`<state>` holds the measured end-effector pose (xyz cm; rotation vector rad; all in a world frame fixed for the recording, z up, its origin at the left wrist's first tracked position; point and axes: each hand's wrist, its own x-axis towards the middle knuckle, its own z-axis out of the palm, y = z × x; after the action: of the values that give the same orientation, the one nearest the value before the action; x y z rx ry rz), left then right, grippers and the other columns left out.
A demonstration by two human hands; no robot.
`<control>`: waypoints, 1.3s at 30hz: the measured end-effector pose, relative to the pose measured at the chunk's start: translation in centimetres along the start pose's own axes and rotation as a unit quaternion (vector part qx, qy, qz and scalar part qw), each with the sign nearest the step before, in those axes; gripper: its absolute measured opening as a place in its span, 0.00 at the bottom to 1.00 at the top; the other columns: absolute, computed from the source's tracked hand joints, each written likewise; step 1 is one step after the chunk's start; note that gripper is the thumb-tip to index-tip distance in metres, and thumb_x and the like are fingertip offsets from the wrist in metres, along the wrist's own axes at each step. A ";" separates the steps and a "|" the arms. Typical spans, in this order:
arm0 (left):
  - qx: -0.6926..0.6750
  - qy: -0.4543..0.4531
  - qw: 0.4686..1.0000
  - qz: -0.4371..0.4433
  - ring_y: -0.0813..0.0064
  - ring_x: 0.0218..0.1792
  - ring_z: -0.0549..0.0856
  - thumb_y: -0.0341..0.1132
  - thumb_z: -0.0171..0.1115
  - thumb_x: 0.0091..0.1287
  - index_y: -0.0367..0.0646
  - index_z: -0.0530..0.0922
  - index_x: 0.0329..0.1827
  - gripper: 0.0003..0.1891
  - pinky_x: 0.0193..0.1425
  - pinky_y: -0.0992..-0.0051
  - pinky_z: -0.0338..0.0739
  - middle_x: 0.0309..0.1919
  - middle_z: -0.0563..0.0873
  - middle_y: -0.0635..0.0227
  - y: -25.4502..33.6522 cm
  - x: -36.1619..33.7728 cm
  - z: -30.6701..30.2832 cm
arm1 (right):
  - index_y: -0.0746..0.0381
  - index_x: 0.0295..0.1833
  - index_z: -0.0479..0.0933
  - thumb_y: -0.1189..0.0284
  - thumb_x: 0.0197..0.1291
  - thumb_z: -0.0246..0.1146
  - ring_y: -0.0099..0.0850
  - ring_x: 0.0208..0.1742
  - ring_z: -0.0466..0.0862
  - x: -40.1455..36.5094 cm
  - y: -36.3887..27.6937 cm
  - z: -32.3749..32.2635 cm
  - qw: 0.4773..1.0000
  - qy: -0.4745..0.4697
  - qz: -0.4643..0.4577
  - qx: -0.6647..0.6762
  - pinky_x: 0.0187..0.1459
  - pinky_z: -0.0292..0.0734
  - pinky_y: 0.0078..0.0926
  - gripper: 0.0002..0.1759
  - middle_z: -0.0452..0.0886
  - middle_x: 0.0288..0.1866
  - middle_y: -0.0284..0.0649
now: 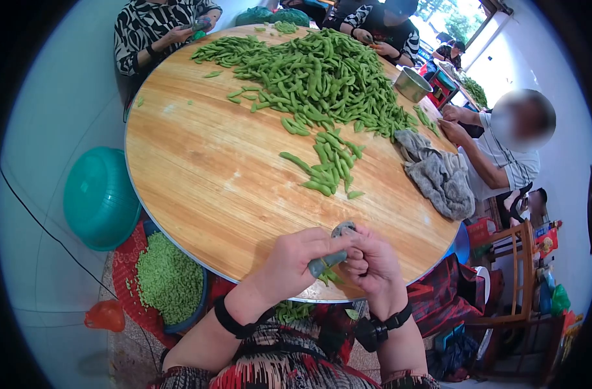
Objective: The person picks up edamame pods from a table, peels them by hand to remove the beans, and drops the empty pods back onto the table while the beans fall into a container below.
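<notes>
My left hand (302, 256) and my right hand (375, 262) meet over the near edge of a round wooden table (205, 175). A grey-green finger cover (327, 263) seems to sit on my left thumb, and a grey cover (342, 229) shows at the fingertips. Both hands are closed in a pinch; what lies between the fingers is hidden. Just below them are a few green soybean pods (330, 277). Ahead of my hands lies a small group of pods (331, 162), leading to a large heap of soybean pods (315, 74).
Shelled beans (169, 279) fill a basin at lower left, beside a teal basin (98, 198). A grey cloth (438, 178) lies at the table's right, with a metal bowl (412, 84) beyond. Several people sit around the table. A wooden chair (519, 279) stands at right.
</notes>
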<state>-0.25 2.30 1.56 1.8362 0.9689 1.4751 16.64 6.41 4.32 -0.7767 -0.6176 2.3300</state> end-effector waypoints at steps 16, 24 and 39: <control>-0.498 0.073 0.817 -0.281 0.89 0.26 0.70 0.25 0.51 0.66 0.45 0.70 0.44 0.06 0.23 0.89 0.61 0.35 0.78 0.69 -1.9 0.0 -0.5 | 0.65 0.36 0.75 0.70 0.62 0.59 0.13 0.21 0.67 2.1 -0.8 2.7 0.886 0.151 -0.306 -0.312 0.22 0.61 0.13 0.08 0.70 0.20 0.25; -0.476 0.238 0.789 -0.306 0.87 0.24 0.69 0.30 0.51 0.68 0.43 0.72 0.40 0.03 0.20 0.89 0.56 0.33 0.77 0.68 -2.1 0.2 -0.9 | 0.65 0.36 0.79 0.65 0.54 0.62 0.44 0.32 0.81 9.9 -5.6 3.6 0.563 0.105 -0.223 -0.789 0.37 0.75 0.35 0.13 0.81 0.31 0.50; 0.065 0.082 0.992 -0.073 0.66 0.32 0.82 0.21 0.57 0.59 0.46 0.76 0.56 0.21 0.36 0.74 0.76 0.34 0.81 0.60 -0.9 0.0 0.1 | 0.66 0.32 0.75 0.68 0.51 0.68 0.16 0.19 0.68 1.7 -4.7 2.7 0.810 0.150 -0.057 -0.565 0.20 0.62 0.16 0.12 0.73 0.21 0.30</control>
<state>-0.31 2.82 0.77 1.7130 1.2783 1.5212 15.59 10.23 8.41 -1.4963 -1.8702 1.4780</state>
